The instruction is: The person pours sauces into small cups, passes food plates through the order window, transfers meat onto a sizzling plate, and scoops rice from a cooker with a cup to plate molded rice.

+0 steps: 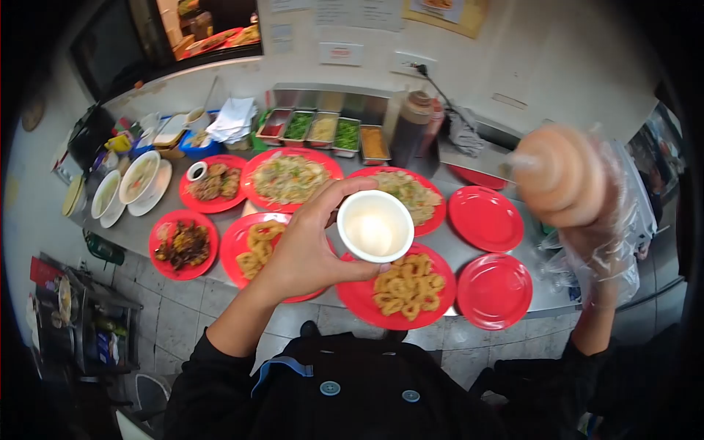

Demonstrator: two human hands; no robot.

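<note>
My left hand (pixel 304 246) grips a small white sauce cup (pixel 375 226) by its sides, thumb and fingers around the rim, with its opening facing me. A little pale matter or light shows inside. On the right, my right hand (pixel 592 253), blurred and partly behind clear plastic, holds up a squeeze bottle (pixel 561 176) of orange-pink sauce. Below the cup lies a red plate of fried rings (pixel 409 292); a second plate of fried rings (pixel 257 248) is partly hidden behind my left wrist.
Red plates of noodles (pixel 287 178), dumpling-like pieces (pixel 218 183) and dark fried food (pixel 183 246) stand on the steel counter. Bare red plates (pixel 495 291) lie at right. Topping trays (pixel 323 127), dark sauce bottles (pixel 412 125) and white soup bowls (pixel 139 178) line the back and left.
</note>
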